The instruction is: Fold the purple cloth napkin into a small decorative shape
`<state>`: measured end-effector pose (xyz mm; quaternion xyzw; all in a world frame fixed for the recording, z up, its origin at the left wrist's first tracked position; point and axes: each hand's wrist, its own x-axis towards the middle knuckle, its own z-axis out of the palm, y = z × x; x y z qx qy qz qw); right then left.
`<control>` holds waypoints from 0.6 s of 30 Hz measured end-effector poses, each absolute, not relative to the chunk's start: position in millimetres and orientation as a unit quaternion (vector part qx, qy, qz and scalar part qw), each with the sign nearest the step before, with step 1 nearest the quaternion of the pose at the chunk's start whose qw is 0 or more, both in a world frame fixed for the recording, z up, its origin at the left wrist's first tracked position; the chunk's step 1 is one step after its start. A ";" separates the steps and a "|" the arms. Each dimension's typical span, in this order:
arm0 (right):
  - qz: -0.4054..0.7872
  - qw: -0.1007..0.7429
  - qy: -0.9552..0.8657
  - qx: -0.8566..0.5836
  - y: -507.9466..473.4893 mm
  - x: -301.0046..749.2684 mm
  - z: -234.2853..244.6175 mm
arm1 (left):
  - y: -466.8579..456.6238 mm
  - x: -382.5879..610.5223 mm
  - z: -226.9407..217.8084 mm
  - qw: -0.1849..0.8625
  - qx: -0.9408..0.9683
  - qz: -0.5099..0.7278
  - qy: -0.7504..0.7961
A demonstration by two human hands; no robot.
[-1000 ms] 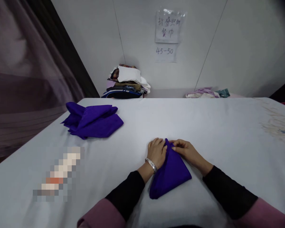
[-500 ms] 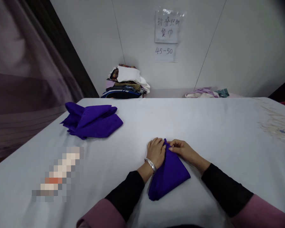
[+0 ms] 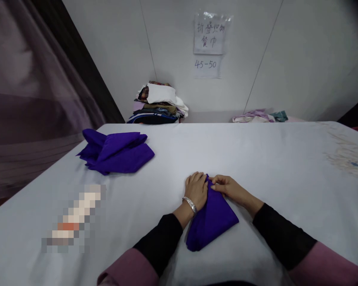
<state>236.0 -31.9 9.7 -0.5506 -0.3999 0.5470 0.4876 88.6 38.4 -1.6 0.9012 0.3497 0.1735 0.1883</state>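
A purple cloth napkin, folded into a triangle, lies on the white-covered table with its point facing away from me. My left hand, with a silver bangle at the wrist, rests flat over the napkin's upper left side, fingers stretched toward the point. On the other side, my right hand pinches the napkin's right edge just below the tip between thumb and fingers. The exact grip of the fingertips is partly hidden. A second purple napkin lies loosely bunched at the far left of the table.
A blurred-out long object lies at the left on the white tablecloth. Beyond the table's far edge are a stack of folded clothes and a low cloth pile. A curtain hangs at the left.
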 end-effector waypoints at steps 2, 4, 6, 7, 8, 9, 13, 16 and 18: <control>0.545 0.485 -0.402 -0.552 -32.0 236.7 9.7 | 37.7 88.6 -0.2 0.181 0.906 0.167 0.344; 0.542 0.484 -0.402 -0.557 -32.3 237.7 10.0 | 36.8 88.6 1.2 0.171 0.912 0.158 0.339; 0.543 0.485 -0.401 -0.556 -33.2 239.0 10.3 | 35.9 88.5 2.4 0.161 0.916 0.149 0.335; 0.544 0.485 -0.402 -0.554 -33.7 239.8 10.5 | 35.5 88.5 2.8 0.157 0.918 0.144 0.334; 0.546 0.485 -0.402 -0.552 -34.3 240.6 10.6 | 35.2 88.5 3.1 0.154 0.919 0.139 0.334; 0.545 0.488 -0.403 -0.550 -34.8 241.4 10.8 | 34.9 88.6 3.3 0.150 0.921 0.135 0.334; 0.519 0.522 -0.412 -0.538 -36.3 243.9 11.7 | 33.9 88.9 3.3 0.141 0.922 0.130 0.336; 0.497 0.520 -0.409 -0.561 -36.8 244.1 12.1 | 34.9 89.2 2.6 0.154 0.918 0.136 0.339; 0.490 0.514 -0.406 -0.576 -37.2 243.5 12.5 | 37.8 89.7 1.9 0.168 0.913 0.141 0.343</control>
